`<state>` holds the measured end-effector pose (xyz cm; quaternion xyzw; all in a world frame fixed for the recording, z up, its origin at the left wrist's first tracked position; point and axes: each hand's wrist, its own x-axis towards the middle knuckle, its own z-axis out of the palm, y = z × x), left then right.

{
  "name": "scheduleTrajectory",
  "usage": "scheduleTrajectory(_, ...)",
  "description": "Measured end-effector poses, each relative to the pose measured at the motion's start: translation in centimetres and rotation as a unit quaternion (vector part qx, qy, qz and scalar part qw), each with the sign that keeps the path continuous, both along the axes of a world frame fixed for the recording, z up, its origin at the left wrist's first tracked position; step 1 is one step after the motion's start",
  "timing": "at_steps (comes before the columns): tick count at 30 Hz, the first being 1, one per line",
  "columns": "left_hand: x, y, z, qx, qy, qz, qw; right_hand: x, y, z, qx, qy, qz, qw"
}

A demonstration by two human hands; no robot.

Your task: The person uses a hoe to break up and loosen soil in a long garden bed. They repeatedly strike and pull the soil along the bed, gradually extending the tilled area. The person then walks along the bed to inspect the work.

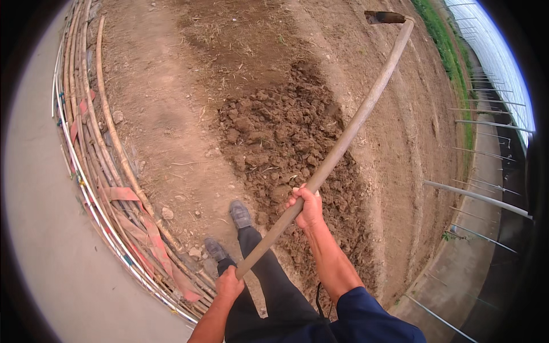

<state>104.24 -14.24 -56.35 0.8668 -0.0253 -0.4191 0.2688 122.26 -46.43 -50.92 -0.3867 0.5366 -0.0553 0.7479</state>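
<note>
Both hands grip the long wooden handle (358,115) of a hoe, held raised on a slant across the view. My left hand (229,284) is closed around the butt end, close to my legs. Farther up the shaft, my right hand (307,206) wraps around it. The dark metal hoe blade (384,17) is at the upper right, at the far end of the handle. Below the handle lies a patch of loose, cloddy brown soil (279,128). Smoother, damp-looking earth (240,47) borders it at the top.
My grey shoes (241,214) stand on dry soil left of the broken patch. Bamboo poles (105,92), white pipes (77,165) and flat red hose (156,244) lie along a concrete strip (47,240). Metal poles (478,197) and greenhouse sheeting (497,51) stand at right.
</note>
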Motion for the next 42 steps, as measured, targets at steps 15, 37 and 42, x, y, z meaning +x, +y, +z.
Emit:
scheduleTrajectory(15,3.5,-1.8,12.6,0.004,0.198,0.068,0.978,4.2,3.3,-5.4,-0.114,0.204,0.196,0.952)
scheduleTrajectory(37,-11.7,12.1,8.5,0.091,-0.022,0.018,0.995,-8.2,10.3,-2.2,0.119,0.12,0.021,0.985)
scheduleTrajectory(42,-4.1,3.4,3.8,-0.034,0.005,0.082,0.996,-1.6,5.1,4.2,-0.074,-0.004,0.06,0.995)
